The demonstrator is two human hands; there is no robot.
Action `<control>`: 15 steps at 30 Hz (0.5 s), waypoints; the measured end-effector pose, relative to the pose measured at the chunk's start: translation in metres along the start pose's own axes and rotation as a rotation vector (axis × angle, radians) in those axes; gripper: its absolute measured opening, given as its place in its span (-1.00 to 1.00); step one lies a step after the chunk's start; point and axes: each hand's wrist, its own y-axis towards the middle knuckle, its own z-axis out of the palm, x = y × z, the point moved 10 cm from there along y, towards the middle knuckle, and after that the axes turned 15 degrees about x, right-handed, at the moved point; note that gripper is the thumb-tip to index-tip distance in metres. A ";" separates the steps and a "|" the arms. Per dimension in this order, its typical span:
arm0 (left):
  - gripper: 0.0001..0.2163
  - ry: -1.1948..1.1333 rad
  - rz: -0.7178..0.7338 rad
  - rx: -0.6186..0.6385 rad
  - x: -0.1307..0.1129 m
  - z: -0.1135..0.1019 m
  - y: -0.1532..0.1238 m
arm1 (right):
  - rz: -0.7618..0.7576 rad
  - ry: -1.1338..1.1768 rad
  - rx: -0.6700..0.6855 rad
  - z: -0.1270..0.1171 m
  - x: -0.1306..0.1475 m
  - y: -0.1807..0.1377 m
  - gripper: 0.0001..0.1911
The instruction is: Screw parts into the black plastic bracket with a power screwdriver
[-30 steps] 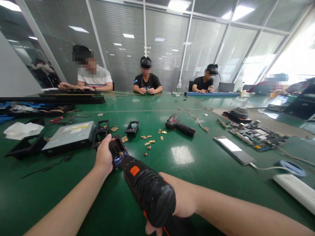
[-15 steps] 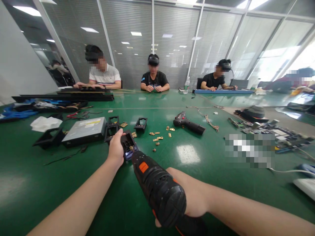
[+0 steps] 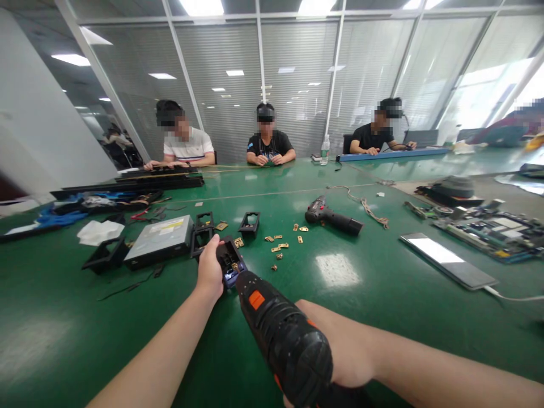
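My left hand (image 3: 211, 270) is closed on the left side of a small black plastic housing (image 3: 227, 255), which is tilted and open on top. Brass-coloured metal shows inside it, near a lit bluish end. My right hand (image 3: 327, 334) grips a black cordless drill (image 3: 283, 334) with orange parts; its handle is mostly hidden below. The drill's nose points into the housing, and the tip's exact contact cannot be made out. Just beyond lie several small brass plates (image 3: 283, 245) and brass screw-like pieces (image 3: 274, 267). Another black frame (image 3: 250, 224) stands behind them.
A second drill (image 3: 334, 216) lies beyond the brass pieces. On the left are a silver disc drive (image 3: 160, 241), a black frame (image 3: 105, 256) and white tissue (image 3: 100, 232). A phone (image 3: 446, 260) with a cable and circuit boards (image 3: 501, 226) lie right. Several people sit across the table.
The whole view has shifted, so the scene sits a little farther right and lower. Both hands keep their grips, and the drill still points into the housing.
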 end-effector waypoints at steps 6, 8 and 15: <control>-0.60 0.003 0.025 -0.009 -0.001 -0.003 0.001 | 0.057 0.066 -0.008 0.001 -0.006 0.003 -0.54; -0.61 0.001 0.029 -0.011 -0.002 -0.003 0.001 | 0.061 0.051 -0.015 0.001 -0.007 0.003 -0.54; -0.61 0.007 0.031 0.011 -0.002 -0.001 0.002 | 0.051 0.037 -0.032 -0.001 -0.003 0.003 -0.53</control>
